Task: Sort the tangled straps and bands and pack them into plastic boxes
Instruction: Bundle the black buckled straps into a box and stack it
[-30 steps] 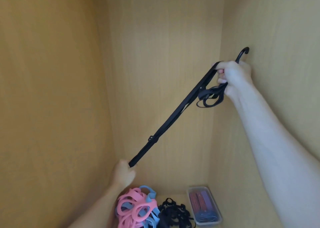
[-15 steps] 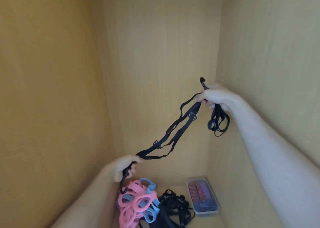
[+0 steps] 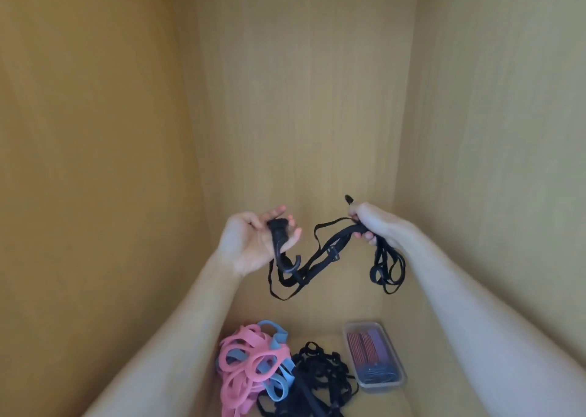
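Black strap (image 3: 320, 255) slung in mid-air between my two hands. My left hand (image 3: 250, 242), at 9 o'clock of the strap, lies palm up with fingers curled round its hook (image 3: 283, 255). My right hand (image 3: 377, 225), at 3 o'clock, is fisted on the gathered loops. At 6 o'clock below I see pink and blue bands (image 3: 250, 362) and a black tangle (image 3: 323, 375). At 5 o'clock is a plastic box (image 3: 400, 377) holding red bands (image 3: 364, 343).

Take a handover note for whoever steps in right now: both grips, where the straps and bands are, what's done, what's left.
Left grip: palm up, fingers curled on the hook end of the black strap.
Right grip: holds the other end, loops hanging below.
Below: pink and blue bands, black tangle, both loose.
Done: box holds red straps.
Left: fold this strap, box it, sort the piles.
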`<state>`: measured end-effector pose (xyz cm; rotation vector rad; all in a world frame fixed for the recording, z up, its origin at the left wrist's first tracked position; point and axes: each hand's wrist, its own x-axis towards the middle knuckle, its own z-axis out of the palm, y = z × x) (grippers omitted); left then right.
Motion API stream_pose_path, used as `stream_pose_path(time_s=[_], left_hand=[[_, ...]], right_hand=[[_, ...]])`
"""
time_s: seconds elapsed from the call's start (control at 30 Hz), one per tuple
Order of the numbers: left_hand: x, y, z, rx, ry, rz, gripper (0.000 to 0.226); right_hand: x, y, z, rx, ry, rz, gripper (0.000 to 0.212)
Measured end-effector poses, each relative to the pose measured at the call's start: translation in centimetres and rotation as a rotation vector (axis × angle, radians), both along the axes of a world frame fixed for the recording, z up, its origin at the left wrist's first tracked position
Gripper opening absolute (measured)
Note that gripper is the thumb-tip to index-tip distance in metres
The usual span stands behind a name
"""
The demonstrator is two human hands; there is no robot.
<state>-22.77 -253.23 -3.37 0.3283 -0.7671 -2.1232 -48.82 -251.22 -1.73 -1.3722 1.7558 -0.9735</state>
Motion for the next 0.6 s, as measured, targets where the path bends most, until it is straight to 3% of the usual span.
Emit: stream_pose_path(time_s=[0.13,0.3,0.6], left_hand=[[-1.5,0.8,1.1,-0.134,-0.027,-0.003,0.076],[-2.3,0.7,1.4,-0.182,-0.007,0.057,0.080],[-1.5,0.1,1.0,-0.282,-0.122,0.199,0.052]], right_hand=[[1.4,0.4,-1.4,-0.152,-0.109,0.084,0.017],[3.1,1.0,-0.8,-0.262,-0.208,0.193,0.017],[3.1,1.1,-0.4,-0.302,-0.243,0.232,0.019]])
